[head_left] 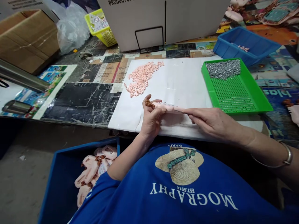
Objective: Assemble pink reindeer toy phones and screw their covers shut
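My left hand (151,116) is closed around a long pale pink plastic piece (167,106) with a brown beaded-looking end, held just above the white sheet (184,84). At the other end of this piece, the thumb and fingers of my right hand (207,121) are pinched together on its narrow tip. Whether something small sits between those fingertips is hidden. Many small pink ring-like parts (142,77) lie in a loose heap on the sheet, beyond my left hand. To the right stands a green perforated tray (235,96) with a pile of small silver metal parts (223,69).
A blue bin (53,174) with several pink plastic pieces (91,169) is below the table edge at left. At the back are a blue basket (247,46), a yellow basket (109,37), a large white carton (187,21), a brown box (28,40) and a clear plastic bag (73,28).
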`<state>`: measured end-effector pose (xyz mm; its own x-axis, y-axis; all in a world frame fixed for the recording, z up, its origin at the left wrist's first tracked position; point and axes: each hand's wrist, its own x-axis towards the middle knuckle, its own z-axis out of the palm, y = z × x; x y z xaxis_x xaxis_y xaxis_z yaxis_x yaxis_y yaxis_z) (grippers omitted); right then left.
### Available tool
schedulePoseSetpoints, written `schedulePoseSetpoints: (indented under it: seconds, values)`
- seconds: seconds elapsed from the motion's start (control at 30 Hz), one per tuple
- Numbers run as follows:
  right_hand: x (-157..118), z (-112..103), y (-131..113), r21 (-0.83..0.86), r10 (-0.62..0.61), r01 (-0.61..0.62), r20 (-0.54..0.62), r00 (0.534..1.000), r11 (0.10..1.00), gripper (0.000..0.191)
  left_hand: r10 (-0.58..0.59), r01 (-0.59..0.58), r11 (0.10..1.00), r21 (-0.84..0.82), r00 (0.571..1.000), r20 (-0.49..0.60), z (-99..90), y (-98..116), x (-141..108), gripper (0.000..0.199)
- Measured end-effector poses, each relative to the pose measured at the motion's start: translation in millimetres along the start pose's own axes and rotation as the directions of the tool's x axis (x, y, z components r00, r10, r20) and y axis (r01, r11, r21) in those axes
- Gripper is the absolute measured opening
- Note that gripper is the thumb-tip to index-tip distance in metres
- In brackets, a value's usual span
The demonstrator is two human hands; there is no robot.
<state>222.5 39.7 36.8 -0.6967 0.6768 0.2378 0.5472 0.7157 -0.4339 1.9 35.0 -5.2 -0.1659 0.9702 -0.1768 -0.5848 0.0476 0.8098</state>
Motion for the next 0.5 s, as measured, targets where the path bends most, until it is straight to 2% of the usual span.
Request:
schedulePoseSetpoints:
  seconds: [0.37, 0.5]
  values:
    - [1.3, -0.6, 4.5, -0.022, -0.043, 0.044, 0.030, 0.999, 0.999, 0.041, -0.022, 0.022, 1.000, 0.016, 1.000, 0.014, -1.3, 0.0, 1.4, 0.081]
    - [2.1, -5.1, -0.1, -0.255, 0.002, 0.022, 0.092, 0.996, 0.967, 0.046, 0.019, -0.021, 0.999, 0.035, 0.999, 0.048, -4.9, -3.8, 2.6, 0.084]
